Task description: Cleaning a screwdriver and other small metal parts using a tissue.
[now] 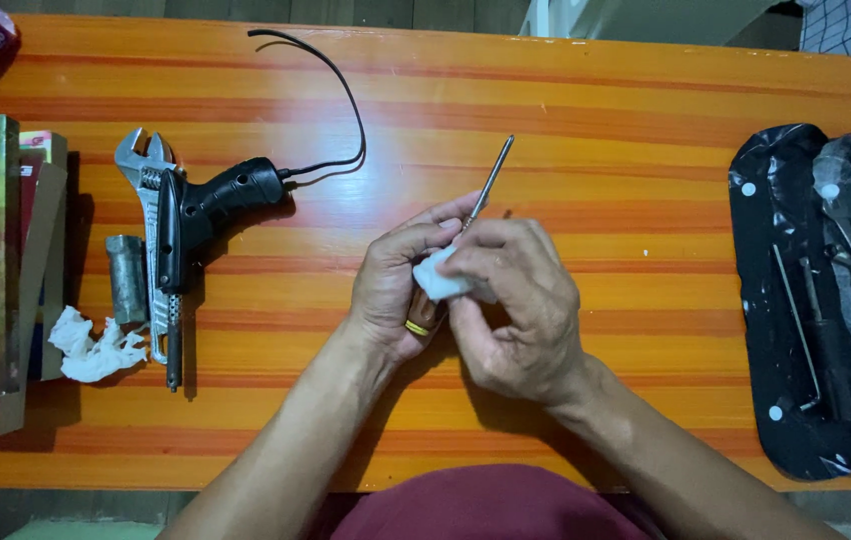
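From the head view, my left hand (398,290) is closed around the lower end of a thin, straight grey metal rod (494,177), a gold ring showing on one finger. My right hand (518,305) is closed too, pinching a small wad of white tissue (441,277) against the rod right where it leaves my left fingers. The two hands touch, so neither is nearer than the other.

The rod's long axis is what matters: it runs from my grip out toward one o'clock, its free tip lying above the orange striped wooden table (606,120). The tissue sits at the base of the bare length, so all the exposed rod lies up and away from it along that same line.

Well apart at nine o'clock lie a black corded gun-shaped tool (208,212), a silver adjustable wrench (151,215) and a crumpled white tissue (94,348). At three o'clock a black plastic sheet (781,300) holds thin tools.
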